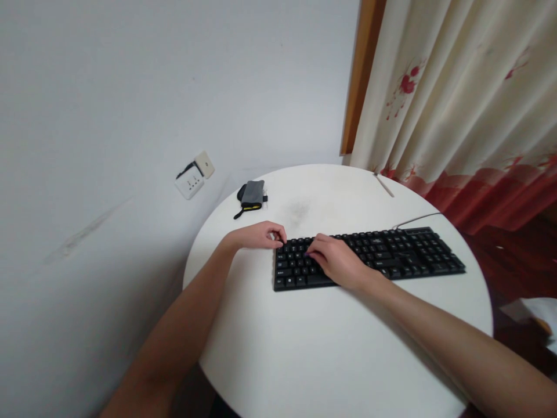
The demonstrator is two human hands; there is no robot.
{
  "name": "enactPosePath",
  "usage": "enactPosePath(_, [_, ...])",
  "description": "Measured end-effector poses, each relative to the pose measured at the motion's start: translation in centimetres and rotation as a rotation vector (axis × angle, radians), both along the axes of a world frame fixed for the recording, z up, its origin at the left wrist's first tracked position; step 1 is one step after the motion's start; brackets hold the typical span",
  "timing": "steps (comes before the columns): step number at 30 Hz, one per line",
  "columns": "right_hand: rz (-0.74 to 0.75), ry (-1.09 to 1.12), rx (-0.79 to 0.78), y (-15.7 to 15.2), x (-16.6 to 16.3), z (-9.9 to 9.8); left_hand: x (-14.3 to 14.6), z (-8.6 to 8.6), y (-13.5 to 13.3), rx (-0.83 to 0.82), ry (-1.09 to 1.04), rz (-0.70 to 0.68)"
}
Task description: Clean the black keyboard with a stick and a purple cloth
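A black keyboard (383,255) lies flat on the round white table (278,354). At its upper left corner is my left hand (263,234), fingers curled and thumb bent in, the tips gripping that corner. My right hand (337,258) reaches over the left-hand keys with its fingers pressed together. A tiny bit of something purple (307,253) shows at those fingertips, touching or just above the keys; most of it is hidden, so its kind is unclear. The palm side of the right hand cannot be seen.
A small grey pouch (252,194) with a black strap lies at the back left of the table. Toward the back right rests a thin pale stick-like tool (384,184). The keyboard's cable (418,219) runs off the right edge. Wall and curtain (435,116) stand behind.
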State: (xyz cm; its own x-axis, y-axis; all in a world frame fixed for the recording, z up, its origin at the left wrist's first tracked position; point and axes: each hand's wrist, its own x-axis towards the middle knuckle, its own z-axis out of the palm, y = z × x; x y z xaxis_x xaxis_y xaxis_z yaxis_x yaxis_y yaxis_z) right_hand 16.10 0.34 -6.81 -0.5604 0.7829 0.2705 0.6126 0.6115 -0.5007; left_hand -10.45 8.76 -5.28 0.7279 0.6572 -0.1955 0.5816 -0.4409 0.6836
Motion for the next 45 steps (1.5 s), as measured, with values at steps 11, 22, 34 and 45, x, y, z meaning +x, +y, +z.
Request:
enactPosePath(11, [0.226, 0.249, -0.2, -1.7, 0.3, 2.5, -0.1, 0.0, 0.0, -0.003, -0.012, -0.013])
enactPosePath(22, [-0.548, -0.061, 0.054, 5.4, 8.0, 0.1, 0.1, 0.2, -0.1, 0.008, 0.032, 0.007])
enactPosePath(34, [0.284, 0.054, -0.122, -4.6, -2.2, -0.2, -0.2, 0.1, 0.1, -0.007, 0.014, -0.017])
enactPosePath(45, [-0.397, 0.257, 0.088, 2.8, 5.8, 1.9, 0.0, 0.1, -0.1, 0.008, 0.02, 0.005])
